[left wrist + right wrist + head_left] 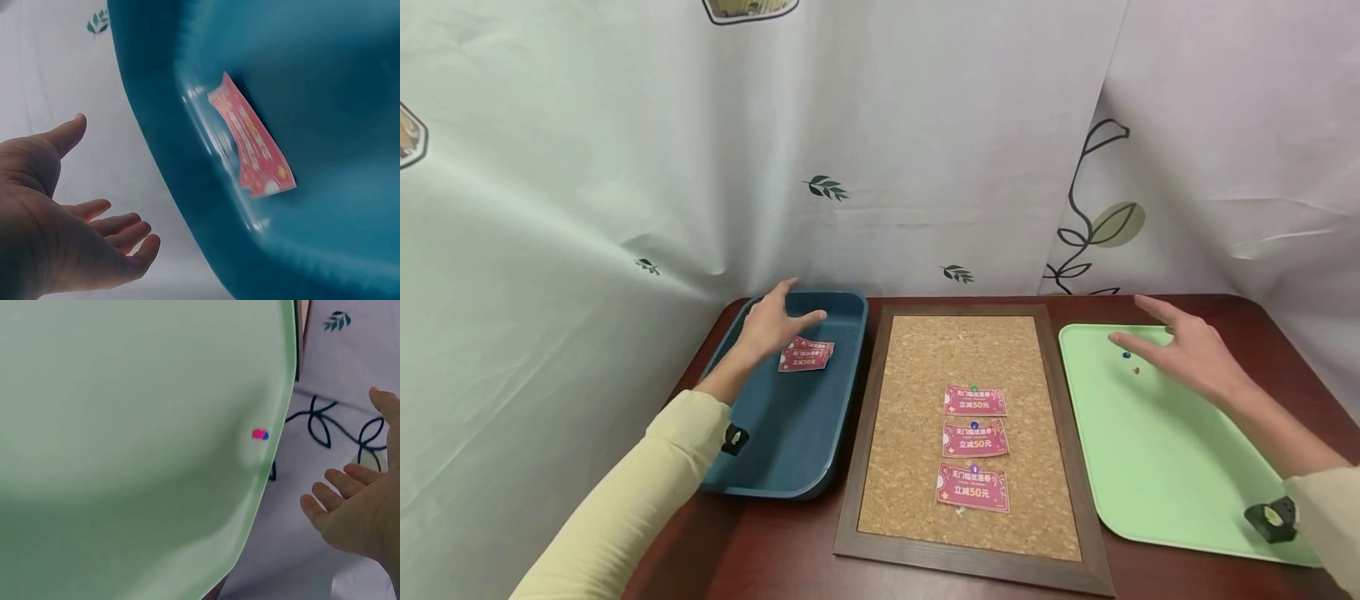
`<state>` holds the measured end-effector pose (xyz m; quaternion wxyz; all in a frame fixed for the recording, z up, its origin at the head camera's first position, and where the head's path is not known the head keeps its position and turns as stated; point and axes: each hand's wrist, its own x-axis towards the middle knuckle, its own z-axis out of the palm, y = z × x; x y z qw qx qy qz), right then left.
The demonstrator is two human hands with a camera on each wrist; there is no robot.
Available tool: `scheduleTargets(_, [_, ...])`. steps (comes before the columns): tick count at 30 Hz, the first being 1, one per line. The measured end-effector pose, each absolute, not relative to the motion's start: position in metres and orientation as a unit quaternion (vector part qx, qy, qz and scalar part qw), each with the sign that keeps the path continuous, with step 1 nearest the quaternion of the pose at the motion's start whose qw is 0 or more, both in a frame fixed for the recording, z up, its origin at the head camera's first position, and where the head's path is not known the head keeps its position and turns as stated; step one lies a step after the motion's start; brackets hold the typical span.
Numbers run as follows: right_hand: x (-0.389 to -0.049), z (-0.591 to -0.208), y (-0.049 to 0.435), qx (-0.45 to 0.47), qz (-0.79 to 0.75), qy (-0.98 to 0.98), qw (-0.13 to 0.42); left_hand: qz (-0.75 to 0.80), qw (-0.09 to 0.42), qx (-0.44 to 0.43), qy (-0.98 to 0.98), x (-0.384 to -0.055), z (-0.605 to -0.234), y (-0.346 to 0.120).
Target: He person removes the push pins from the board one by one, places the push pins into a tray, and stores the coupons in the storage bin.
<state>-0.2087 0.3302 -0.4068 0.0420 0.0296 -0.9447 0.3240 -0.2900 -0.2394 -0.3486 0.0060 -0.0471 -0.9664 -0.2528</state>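
three pink coupons (974, 440) are pinned to the corkboard (917, 358), between its side edges and nearer the near one, so the pinning looks partly done. at least two loose coupons (805, 358) lie toward the far edge of the blue tray (786, 442), two pushpins (1126, 355) near the green tray's (1150, 483) far edge. the left hand (769, 323) and right hand (1195, 352), thumbs wide of fingers, hold nothing.
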Motion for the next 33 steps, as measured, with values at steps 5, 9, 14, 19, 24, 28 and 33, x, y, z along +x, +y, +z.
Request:
scheduleTargets(5, [-0.21,-0.404,0.312,0.049,0.334,-0.941,0.034,-0.258,-0.002,-0.072,-0.964,-0.286,-0.346,-0.222])
scheduleTargets(9, [-0.212,-0.403,0.296,0.064,0.346,-0.936,0.019,-0.27,-0.011,-0.088,-0.959,-0.281,-0.344,-0.207])
scheduleTargets(14, [-0.215,-0.404,0.274,0.09,0.35,-0.933,0.001,-0.28,-0.027,-0.103,-0.954,-0.274,-0.342,-0.188])
scheduleTargets(19, [-0.214,-0.405,0.249,0.11,0.354,-0.929,-0.006,-0.279,-0.043,-0.122,-0.952,-0.268,-0.345,-0.169])
scheduleTargets(24, [-0.213,-0.406,0.226,0.136,0.356,-0.924,-0.013,-0.268,-0.043,-0.152,-0.95,-0.263,-0.35,-0.151])
scheduleTargets(28, [-0.213,-0.409,0.212,0.156,0.368,-0.917,-0.01,-0.271,-0.054,-0.174,-0.945,-0.258,-0.356,-0.138])
scheduleTargets(33, [-0.214,-0.413,0.2,0.175,0.386,-0.906,0.006,-0.284,-0.078,-0.181,-0.938,-0.253,-0.363,-0.122])
